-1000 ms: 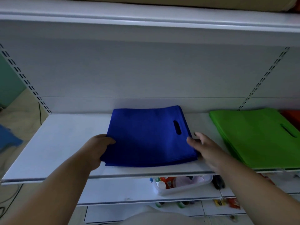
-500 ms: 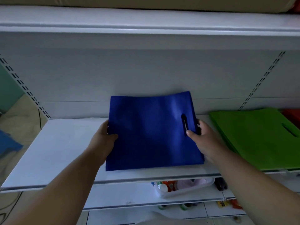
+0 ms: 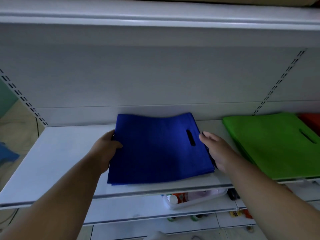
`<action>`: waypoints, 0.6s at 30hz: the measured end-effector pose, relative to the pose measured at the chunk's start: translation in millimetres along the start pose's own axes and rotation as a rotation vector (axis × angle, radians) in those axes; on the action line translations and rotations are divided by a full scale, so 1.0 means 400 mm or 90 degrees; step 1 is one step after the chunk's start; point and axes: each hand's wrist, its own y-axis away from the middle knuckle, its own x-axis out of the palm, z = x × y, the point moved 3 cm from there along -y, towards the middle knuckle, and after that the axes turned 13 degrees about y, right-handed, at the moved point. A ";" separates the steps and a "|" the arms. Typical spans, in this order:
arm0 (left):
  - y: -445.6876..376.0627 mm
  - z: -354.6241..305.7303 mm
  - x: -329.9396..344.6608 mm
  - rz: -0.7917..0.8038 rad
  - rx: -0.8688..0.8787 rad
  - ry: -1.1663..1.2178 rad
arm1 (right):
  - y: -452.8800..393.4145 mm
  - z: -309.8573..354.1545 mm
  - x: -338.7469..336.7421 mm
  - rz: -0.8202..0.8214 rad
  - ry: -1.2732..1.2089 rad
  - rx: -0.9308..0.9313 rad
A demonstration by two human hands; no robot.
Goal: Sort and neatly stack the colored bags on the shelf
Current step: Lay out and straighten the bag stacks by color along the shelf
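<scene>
Head view: a stack of blue bags [image 3: 155, 149] lies flat on the white shelf [image 3: 52, 161], between both hands. The left hand [image 3: 105, 149] grips its left edge, thumb on top. The right hand [image 3: 216, 149] rests straight-fingered against its right edge, holding nothing. A green bag stack [image 3: 277, 144] lies to the right, apart.

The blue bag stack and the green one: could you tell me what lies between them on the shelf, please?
In the head view, the right hand lies between the blue stack and green stack, on bare white shelf.
</scene>
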 end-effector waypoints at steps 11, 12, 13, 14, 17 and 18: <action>0.057 0.050 -0.076 -0.005 0.024 0.129 | 0.105 -0.001 -0.001 0.061 0.136 -0.079; 0.085 0.065 -0.085 -0.001 0.046 0.113 | 0.129 -0.008 -0.008 0.050 0.194 -0.103; 0.115 0.081 -0.084 0.014 0.064 0.082 | 0.155 -0.019 -0.014 0.053 0.244 -0.122; 0.138 0.097 -0.080 0.024 0.082 0.064 | 0.180 -0.027 -0.016 0.071 0.284 -0.137; 0.168 0.129 -0.055 0.065 0.106 0.015 | 0.206 -0.051 -0.006 0.093 0.394 -0.140; 0.163 0.134 -0.055 0.062 0.109 -0.025 | 0.207 -0.049 0.000 0.082 0.425 -0.154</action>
